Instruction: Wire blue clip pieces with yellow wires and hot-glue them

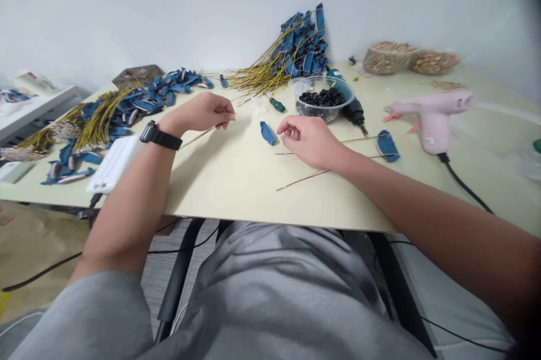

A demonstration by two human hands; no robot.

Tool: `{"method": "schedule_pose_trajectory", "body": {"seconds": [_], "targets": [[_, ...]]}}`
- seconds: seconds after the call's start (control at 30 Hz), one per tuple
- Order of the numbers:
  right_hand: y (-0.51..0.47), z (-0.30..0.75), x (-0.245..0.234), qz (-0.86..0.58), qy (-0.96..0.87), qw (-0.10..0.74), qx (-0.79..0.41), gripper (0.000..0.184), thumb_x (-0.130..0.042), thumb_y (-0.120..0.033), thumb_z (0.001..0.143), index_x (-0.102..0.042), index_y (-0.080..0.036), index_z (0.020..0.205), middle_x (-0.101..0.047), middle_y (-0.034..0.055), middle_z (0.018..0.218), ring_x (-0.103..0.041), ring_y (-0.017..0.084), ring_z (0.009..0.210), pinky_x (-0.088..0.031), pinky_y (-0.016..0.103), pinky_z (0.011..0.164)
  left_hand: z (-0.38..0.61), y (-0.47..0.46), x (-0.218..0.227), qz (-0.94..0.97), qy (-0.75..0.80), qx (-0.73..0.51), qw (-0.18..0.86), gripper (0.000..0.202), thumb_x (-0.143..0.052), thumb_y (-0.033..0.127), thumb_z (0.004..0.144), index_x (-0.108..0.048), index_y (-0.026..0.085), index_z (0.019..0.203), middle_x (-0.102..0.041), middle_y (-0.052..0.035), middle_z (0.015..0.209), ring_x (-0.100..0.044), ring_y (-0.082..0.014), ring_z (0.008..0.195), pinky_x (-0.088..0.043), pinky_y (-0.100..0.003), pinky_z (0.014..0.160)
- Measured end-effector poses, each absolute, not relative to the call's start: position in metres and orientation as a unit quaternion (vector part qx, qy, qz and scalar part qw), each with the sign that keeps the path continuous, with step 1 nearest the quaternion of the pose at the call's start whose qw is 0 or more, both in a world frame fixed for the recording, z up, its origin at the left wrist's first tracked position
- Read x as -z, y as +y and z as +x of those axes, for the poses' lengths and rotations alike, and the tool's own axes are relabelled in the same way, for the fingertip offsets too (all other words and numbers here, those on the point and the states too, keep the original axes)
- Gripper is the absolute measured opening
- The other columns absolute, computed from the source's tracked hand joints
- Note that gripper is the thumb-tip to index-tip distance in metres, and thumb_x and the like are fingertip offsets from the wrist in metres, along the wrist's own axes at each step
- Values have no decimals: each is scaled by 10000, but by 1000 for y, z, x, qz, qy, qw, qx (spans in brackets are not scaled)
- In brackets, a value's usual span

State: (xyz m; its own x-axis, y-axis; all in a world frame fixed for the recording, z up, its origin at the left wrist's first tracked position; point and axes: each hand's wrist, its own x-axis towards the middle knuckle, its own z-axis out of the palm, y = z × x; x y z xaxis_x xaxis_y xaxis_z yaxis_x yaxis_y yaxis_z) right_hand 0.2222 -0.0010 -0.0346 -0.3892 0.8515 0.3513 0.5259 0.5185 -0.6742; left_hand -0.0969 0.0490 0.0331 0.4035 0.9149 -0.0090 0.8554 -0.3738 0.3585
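My left hand (208,112) is closed in a pinch on a thin yellow stem (198,137) that slants down toward my wrist, which wears a black watch. My right hand (308,137) rests on the cream table (236,180) with its fingers curled beside a loose blue petal piece (267,133). Whether it holds anything is hidden. Two more yellow stems (302,180) lie under and behind that hand. Another blue petal on a stem (387,145) lies to its right.
A pink glue gun (431,118) stands at the right, its black cord running off the table. A clear bowl of dark beads (323,102) sits behind my hands. Piles of blue petals on stems lie at the back centre (291,56) and left (127,103).
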Motion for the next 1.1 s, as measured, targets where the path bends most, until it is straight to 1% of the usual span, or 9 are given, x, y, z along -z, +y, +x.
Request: {"method": "schedule_pose_trajectory", "body": {"seconds": [0.13, 0.33, 0.5, 0.6, 0.7, 0.8, 0.9, 0.97, 1.1], "targets": [[-1, 223, 35, -428, -800, 348, -237, 169, -698, -94, 898, -783, -204, 992, -744, 24, 895, -570, 193, 780, -443, 361, 806, -96, 49, -34, 814, 549, -95, 165, 247, -710, 451, 983, -800, 223, 949, -845, -59, 834, -764, -195, 770, -575, -325, 788], [0, 223, 36, -423, -804, 347, -232, 173, -697, -82, 907, -792, -195, 997, -732, 20, 883, -570, 189, 777, -439, 358, 809, -94, 46, -34, 813, 545, -109, 175, 211, -697, 390, 962, -778, 218, 872, -820, -57, 788, -704, -180, 692, -560, -338, 742], [0, 224, 35, -426, -803, 342, -238, 171, -705, -101, 906, -802, -201, 1007, -727, 15, 863, -571, 194, 771, -439, 360, 804, -95, 48, -33, 826, 522, -102, 184, 320, -704, 487, 999, -755, 231, 814, -804, -53, 778, -680, -174, 691, -537, -337, 740], [0, 224, 35, -426, -804, 341, -237, 178, -710, -90, 908, -813, -193, 1010, -724, 13, 858, -577, 193, 767, -440, 364, 813, -97, 51, -31, 830, 508, -98, 210, 262, -731, 457, 982, -756, 234, 847, -785, -43, 763, -702, -181, 714, -548, -332, 755], [-1, 223, 36, -425, -804, 340, -237, 176, -710, -79, 919, -817, -184, 1012, -723, 13, 857, -580, 189, 763, -442, 361, 817, -99, 53, -29, 829, 503, -109, 220, 158, -743, 371, 952, -766, 227, 889, -777, -32, 749, -705, -175, 703, -553, -319, 742], [-1, 223, 35, -426, -807, 336, -235, 172, -705, -80, 933, -819, -179, 1015, -725, 16, 854, -580, 186, 763, -442, 351, 813, -99, 54, -28, 821, 508, -123, 231, 74, -752, 286, 920, -778, 217, 913, -805, -29, 773, -729, -167, 716, -569, -296, 738], [-2, 223, 34, -426, -809, 333, -231, 173, -702, -79, 935, -825, -173, 1013, -726, 17, 845, -588, 186, 764, -441, 344, 810, -98, 53, -28, 804, 524, -125, 252, 31, -776, 240, 900, -774, 209, 905, -849, -37, 829, -755, -167, 736, -589, -285, 748], [-2, 223, 34, -427, -809, 332, -230, 175, -703, -77, 933, -827, -173, 1011, -726, 16, 837, -593, 186, 763, -442, 342, 810, -98, 52, -29, 801, 526, -122, 259, 38, -781, 244, 909, -775, 208, 896, -856, -37, 842, -756, -168, 738, -598, -291, 769], [-1, 223, 34, -426, -808, 333, -234, 175, -708, -74, 941, -834, -166, 1020, -727, 15, 836, -588, 180, 750, -448, 341, 811, -100, 53, -27, 806, 517, -120, 261, 119, -784, 328, 939, -782, 211, 921, -858, -49, 877, -756, -189, 782, -595, -323, 822]]}}
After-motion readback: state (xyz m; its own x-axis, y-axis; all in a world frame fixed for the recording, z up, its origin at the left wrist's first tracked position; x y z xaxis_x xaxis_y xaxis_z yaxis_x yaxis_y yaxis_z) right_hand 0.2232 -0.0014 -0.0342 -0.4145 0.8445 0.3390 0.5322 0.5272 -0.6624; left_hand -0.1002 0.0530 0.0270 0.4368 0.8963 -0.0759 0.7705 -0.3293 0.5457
